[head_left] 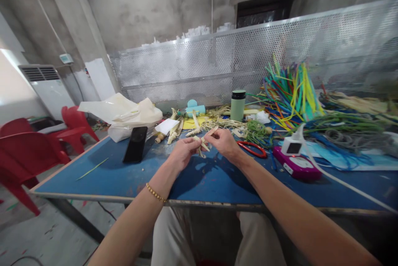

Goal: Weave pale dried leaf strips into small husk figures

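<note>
My left hand (184, 151) and my right hand (224, 142) meet above the blue table (105, 174), both pinched on a small pale straw piece (204, 141) made of folded strips. One strip end sticks up toward the right hand's fingertips. A beaded bracelet (156, 194) sits on my left wrist. More pale straw pieces (174, 131) lie just beyond the hands.
A black phone (135, 144) leans at the left by a cream plastic bag (124, 112). Red-handled scissors (252, 149), a green cup (238, 105), a magenta device (297, 165) and a heap of coloured strips (292, 91) lie right. Red chairs (27, 150) stand at the left.
</note>
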Motion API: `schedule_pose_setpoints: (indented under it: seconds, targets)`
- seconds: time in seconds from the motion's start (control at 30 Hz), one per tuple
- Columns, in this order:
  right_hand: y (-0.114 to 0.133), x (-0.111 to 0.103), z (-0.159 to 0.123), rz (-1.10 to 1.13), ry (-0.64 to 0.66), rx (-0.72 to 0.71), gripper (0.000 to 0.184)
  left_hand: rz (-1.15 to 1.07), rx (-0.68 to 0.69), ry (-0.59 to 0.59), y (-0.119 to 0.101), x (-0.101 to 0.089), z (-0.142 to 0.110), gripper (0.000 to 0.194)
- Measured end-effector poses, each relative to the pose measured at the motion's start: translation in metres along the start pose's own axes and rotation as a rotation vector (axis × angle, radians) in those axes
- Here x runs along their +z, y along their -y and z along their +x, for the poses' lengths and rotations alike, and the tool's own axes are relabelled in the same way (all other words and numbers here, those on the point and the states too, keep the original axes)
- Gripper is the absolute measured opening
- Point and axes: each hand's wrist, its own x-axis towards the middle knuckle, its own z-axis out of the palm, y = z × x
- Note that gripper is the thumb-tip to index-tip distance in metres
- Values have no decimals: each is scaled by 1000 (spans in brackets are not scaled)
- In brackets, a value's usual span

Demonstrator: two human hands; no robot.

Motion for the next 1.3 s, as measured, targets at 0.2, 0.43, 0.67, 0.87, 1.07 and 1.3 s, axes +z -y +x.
schedule_pose_setpoints:
  seconds: [0.2, 0.43, 0.67, 0.87, 1.07, 1.3]
  targets:
    - [-1, 0, 0, -70, -23, -33, 23, 16, -54, -19, 0, -1, 1, 28]
    - [-1, 1, 0, -72, 8, 57, 27, 206, 155, -133, 3, -3, 5, 22]
    - [7, -5, -2, 7, 135, 108, 25, 218, 208, -174, 0, -5, 4, 26]
    - [22, -12, -5, 104, 158, 223, 16, 207, 208, -171, -2, -8, 5, 27]
    - [28, -21, -8, 241, 213, 201, 23, 185, 211, -171, -1, -10, 6, 28]
    - [21, -30, -10, 318, 410, 35, 27, 41, 137, -112, -5, -8, 4, 24]
